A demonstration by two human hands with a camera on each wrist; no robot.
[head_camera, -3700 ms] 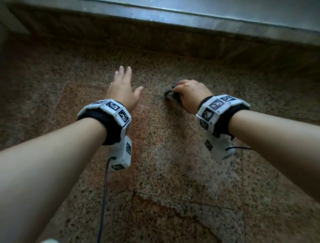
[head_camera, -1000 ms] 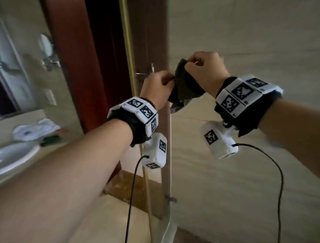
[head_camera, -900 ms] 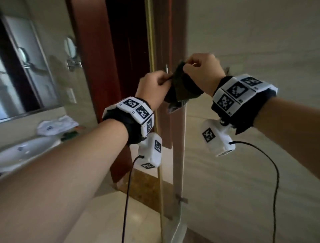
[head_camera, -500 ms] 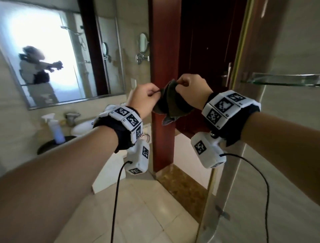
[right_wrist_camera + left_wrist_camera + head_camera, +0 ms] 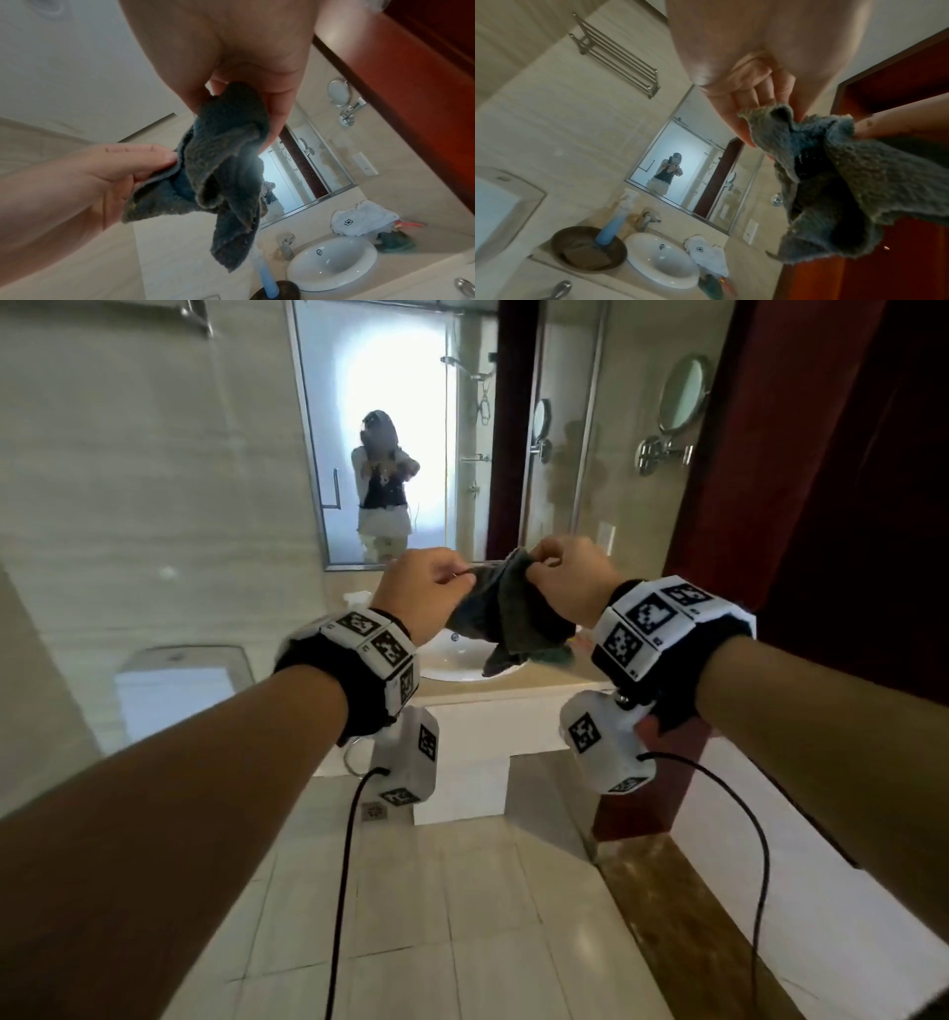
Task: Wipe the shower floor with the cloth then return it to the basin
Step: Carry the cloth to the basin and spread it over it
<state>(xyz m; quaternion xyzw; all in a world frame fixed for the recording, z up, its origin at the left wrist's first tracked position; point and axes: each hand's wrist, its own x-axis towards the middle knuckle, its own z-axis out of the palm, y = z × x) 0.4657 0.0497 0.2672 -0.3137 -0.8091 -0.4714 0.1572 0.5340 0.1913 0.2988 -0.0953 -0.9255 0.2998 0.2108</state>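
The return leg looks to be the step in hand: the cloth [image 5: 506,616] is up in the air in front of the vanity, not down on any floor, so the wiping seems finished and only the drop-off remains. The left hand [image 5: 423,588] pinches one upper edge between thumb and curled fingers; the right hand [image 5: 567,577] pinches the opposite edge the same way. Both are clamped on the fabric, close together, so it sags between them in loose folds.

"Basin" could mean either of two vessels. In the left wrist view a white oval sink [image 5: 663,261] sits sunk into the beige surface [image 5: 746,272], and at its 9 o'clock, just beside it, stands a dark brown round bowl [image 5: 575,235] with a folded brownish rag and a spray bottle [image 5: 614,225] in it. Which is intended cannot be settled from here. In the head view the cloth hangs in front of the sink, hiding part of it.

Next, I judge, the arms must carry the cloth forward and down over the chosen vessel, then let go. If it is the bowl, the bottle leaves little room and could be knocked.

The cloth is grey-blue terry, nubbly, frayed at the hem, limp enough to drape; whether it is damp cannot be told. The sink is glossy ceramic with a chrome tap [image 5: 649,218] at its 12 o'clock. A crumpled white towel [image 5: 706,255] lies at the sink's 3 o'clock, and a framed mirror [image 5: 405,433] hangs on the pale, faintly striped wall above.
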